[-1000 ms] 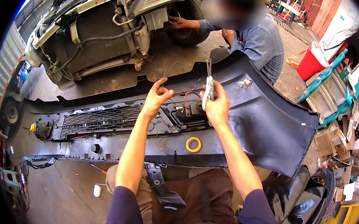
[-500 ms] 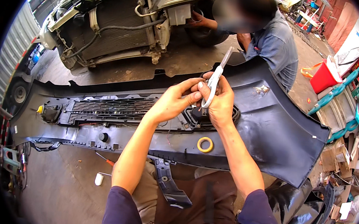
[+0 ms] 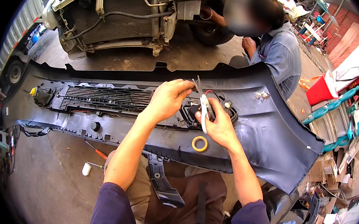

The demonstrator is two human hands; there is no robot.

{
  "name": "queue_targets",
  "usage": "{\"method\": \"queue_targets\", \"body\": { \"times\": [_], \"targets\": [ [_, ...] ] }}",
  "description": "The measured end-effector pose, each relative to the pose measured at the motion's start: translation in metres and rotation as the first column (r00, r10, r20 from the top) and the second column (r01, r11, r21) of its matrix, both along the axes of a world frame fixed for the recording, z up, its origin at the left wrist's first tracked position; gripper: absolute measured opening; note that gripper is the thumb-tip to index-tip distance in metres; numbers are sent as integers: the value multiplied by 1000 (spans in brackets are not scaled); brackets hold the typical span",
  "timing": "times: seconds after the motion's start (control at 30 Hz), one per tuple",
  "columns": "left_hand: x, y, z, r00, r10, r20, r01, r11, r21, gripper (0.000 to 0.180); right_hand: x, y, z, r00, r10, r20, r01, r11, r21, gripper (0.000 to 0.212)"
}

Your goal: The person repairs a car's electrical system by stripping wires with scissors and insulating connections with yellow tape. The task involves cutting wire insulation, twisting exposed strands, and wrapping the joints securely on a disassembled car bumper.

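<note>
White-handled scissors are in my right hand, their blades parted and pointing away from me. My left hand is closed in a pinch beside the blade tips; whatever its fingers hold is too small to make out. A thin red wire shows just behind the scissors. Both hands are above a large black car bumper lying with its inner side up. Below my hands are its mesh grille and a dark round lamp fitting, partly hidden by my right hand. A yellow tape roll rests on the bumper.
Beyond the bumper stands a car with its front stripped and radiator exposed. A person crouches beside its wheel. A red bucket and cardboard boxes are at right. An orange-handled screwdriver lies on the floor at left.
My hands have moved apart; they were together around the closed scissors. The scissors now sit lower in my right hand with blades parted. My view has shifted slightly.
</note>
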State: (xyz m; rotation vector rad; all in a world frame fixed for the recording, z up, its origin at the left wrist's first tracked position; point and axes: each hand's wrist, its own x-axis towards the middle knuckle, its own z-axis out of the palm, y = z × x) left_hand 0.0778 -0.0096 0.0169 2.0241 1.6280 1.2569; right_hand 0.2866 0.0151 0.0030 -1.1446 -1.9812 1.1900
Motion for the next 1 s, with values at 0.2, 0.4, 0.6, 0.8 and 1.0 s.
{"method": "queue_targets", "body": {
  "times": [0.2,0.4,0.6,0.8,1.0],
  "targets": [
    [0,-3,0,987,40,-158,-31,998,62,15,0,-5,10,995,-1,97,-8,996,92,48],
    [0,-3,-1,979,45,-199,-36,998,51,15,2,-4,4,996,-9,93,-5,990,143,49],
    [-3,-1,4,985,-41,165,65,988,-141,15,0,0,13,993,16,114,-34,987,158,44],
    [-15,2,-4,944,-58,326,102,988,-119,16,-8,8,18,994,95,60,-104,980,169,42],
    [-31,6,-17,812,-17,584,107,987,-120,19,-20,14,11,992,124,-13,-121,985,126,41]
  ]
}}
